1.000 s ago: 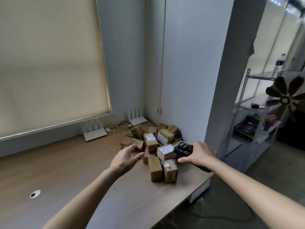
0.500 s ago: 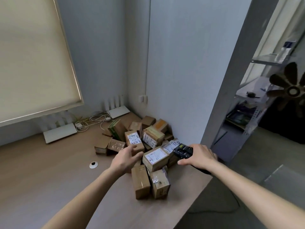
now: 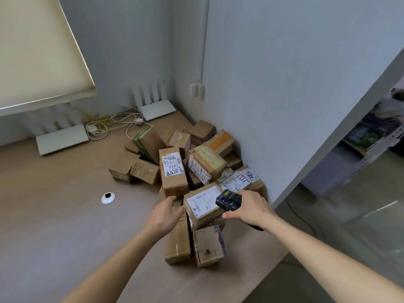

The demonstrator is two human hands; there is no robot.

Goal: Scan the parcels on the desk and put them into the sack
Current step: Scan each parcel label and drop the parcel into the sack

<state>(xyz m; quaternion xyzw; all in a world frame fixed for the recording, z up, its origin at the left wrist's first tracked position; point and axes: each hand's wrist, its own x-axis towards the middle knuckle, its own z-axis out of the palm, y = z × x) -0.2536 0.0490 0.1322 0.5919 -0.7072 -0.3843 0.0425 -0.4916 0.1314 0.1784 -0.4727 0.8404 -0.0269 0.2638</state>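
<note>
Left hand: your left hand (image 3: 166, 213) is spread loose, fingertips at the labelled parcel (image 3: 202, 204).
Right hand: your right hand (image 3: 251, 207) grips the scanner (image 3: 228, 200) over that parcel.
Parcels: heaped on the surface (image 3: 54, 215) by the wall.

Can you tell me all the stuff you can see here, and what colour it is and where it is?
parcels: more than a dozen, brown cardboard, several with white labels, heaped on the desk by the wall corner
desk: one, light brown wood, under everything
cable hole cover: one, white ring with a dark middle, on the desk left of the heap
routers: two, white with upright antennas, at the back of the desk
cables: a tangle, white and yellow, between the routers
window blind: one, cream, upper left
wall socket: one, white, on the wall
scanner: one, black, over a labelled parcel
left hand: open, reaching at the heap
right hand: grips the scanner
</note>
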